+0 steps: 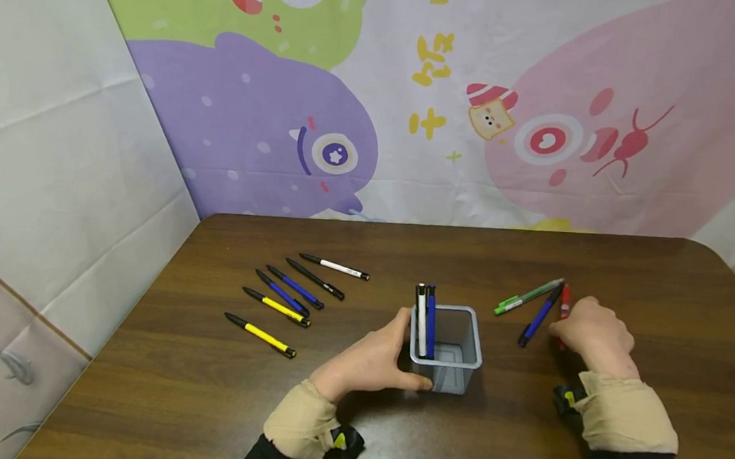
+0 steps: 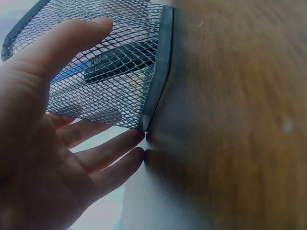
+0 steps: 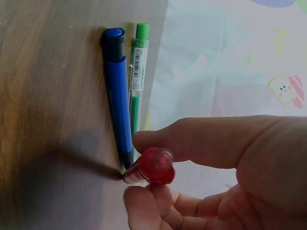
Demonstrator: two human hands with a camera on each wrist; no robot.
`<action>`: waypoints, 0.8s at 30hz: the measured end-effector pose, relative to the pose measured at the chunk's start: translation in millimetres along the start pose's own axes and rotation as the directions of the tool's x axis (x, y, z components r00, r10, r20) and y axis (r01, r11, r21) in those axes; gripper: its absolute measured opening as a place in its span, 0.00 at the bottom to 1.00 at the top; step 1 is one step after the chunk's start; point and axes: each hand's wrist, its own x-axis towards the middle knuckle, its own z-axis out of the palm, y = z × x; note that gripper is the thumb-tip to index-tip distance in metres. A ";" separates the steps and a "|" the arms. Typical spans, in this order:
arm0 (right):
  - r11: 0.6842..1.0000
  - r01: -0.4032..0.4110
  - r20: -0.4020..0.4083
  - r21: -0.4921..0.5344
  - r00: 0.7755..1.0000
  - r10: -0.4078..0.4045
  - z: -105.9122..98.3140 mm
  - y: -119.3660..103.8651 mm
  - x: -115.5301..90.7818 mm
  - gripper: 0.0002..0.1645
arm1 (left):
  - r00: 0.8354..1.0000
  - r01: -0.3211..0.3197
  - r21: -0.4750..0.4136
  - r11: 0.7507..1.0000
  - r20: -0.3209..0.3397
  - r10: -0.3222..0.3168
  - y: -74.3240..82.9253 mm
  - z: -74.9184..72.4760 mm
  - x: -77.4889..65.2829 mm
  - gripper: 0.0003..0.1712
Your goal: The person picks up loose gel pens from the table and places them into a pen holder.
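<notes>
My left hand (image 1: 368, 357) holds a silver wire-mesh pen cup (image 1: 449, 379) by its left side, thumb on the near wall and fingers round the far side. Inside the cup stand a white pen (image 1: 421, 326) and a blue pen (image 1: 430, 326). Off to the right, my right hand (image 1: 599, 338) pinches a red pen (image 3: 148, 167) between thumb and fingers, its end tilted up toward the right wrist camera. Just left of that hand lie a blue pen (image 1: 539, 317) and a clear green pen (image 1: 528, 296), their far ends close together.
On the table's left part several pens lie in a slanted row: two yellow pens, with one yellow pen (image 1: 264, 336) nearest, blue pens (image 1: 295, 286), a black pen (image 1: 315, 278) and a white pen (image 1: 336, 266). A cartoon cloth (image 1: 409, 190) hangs behind the wooden table (image 1: 172, 372).
</notes>
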 end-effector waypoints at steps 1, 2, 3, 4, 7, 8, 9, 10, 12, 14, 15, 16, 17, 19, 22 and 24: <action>1.000 0.008 -0.007 0.001 1.000 -0.008 -0.4 0.6 -0.6 0.31 | 1.000 0.000 0.000 1.000 0.000 0.000 0.1 0.1 0.0 0.52; 1.000 0.016 -0.012 0.003 1.000 -0.016 -0.9 1.2 -1.5 0.28 | 1.000 0.000 0.000 1.000 0.000 0.000 0.2 0.1 0.0 0.52; 1.000 0.023 -0.018 0.002 1.000 -0.023 -1.5 1.8 -2.3 0.26 | 1.000 -0.001 0.001 1.000 0.001 0.001 0.3 0.2 0.1 0.52; 1.000 0.031 -0.028 0.001 0.999 -0.031 -2.0 2.4 -3.2 0.24 | 1.000 -0.002 0.002 1.000 0.001 0.002 0.4 0.3 0.1 0.52; 0.999 0.049 -0.053 0.003 0.997 -0.049 -3.9 4.3 -5.5 0.19 | 1.000 -0.007 0.004 1.000 0.001 0.007 0.8 0.4 0.3 0.52; 0.999 0.050 -0.063 0.006 0.997 -0.049 -4.6 4.6 -6.2 0.18 | 1.000 -0.008 0.006 1.000 0.000 0.008 0.9 0.4 0.4 0.52; 0.999 0.049 -0.074 0.008 0.996 -0.048 -5.2 4.9 -6.7 0.18 | 1.000 -0.010 0.008 1.000 -0.001 0.010 1.0 0.4 0.4 0.52; 0.999 0.048 -0.084 0.010 0.995 -0.047 -5.9 5.0 -7.3 0.18 | 1.000 -0.011 0.009 1.000 -0.002 0.011 1.0 0.5 0.5 0.52; 0.999 0.047 -0.102 0.013 0.994 -0.046 -7.7 5.0 -8.5 0.17 | 1.000 -0.011 0.014 1.000 -0.005 0.011 1.0 0.6 0.4 0.52; 0.999 0.052 -0.117 0.013 0.992 -0.050 -9.6 4.8 -9.9 0.16 | 1.000 -0.009 0.017 1.000 -0.006 0.009 0.9 0.7 0.3 0.52; 0.998 0.059 -0.125 0.014 0.991 -0.057 -10.6 4.6 -10.8 0.16 | 1.000 -0.009 0.018 1.000 -0.007 0.009 0.8 0.8 0.4 0.52; 0.998 0.067 -0.133 0.016 0.989 -0.064 -11.6 4.4 -11.7 0.15 | 1.000 -0.009 0.017 1.000 -0.007 0.009 0.7 0.8 0.3 0.52; 0.997 0.077 -0.141 0.019 0.987 -0.074 -12.8 4.3 -12.7 0.15 | 1.000 -0.009 0.014 1.000 -0.007 0.009 0.7 0.8 0.2 0.51; 0.995 0.093 -0.157 0.020 0.984 -0.089 -14.8 3.5 -14.5 0.15 | 1.000 -0.011 0.009 1.000 -0.007 0.011 0.6 0.8 0.2 0.51; 0.994 0.110 -0.203 0.022 0.974 -0.104 -16.9 2.3 -15.5 0.11 | 1.000 -0.012 0.004 1.000 -0.006 0.012 0.9 0.4 0.0 0.52; 0.993 0.114 -0.239 0.022 0.965 -0.106 -17.8 0.9 -16.3 0.12 | 1.000 -0.011 0.006 1.000 -0.006 0.012 1.1 0.0 0.1 0.52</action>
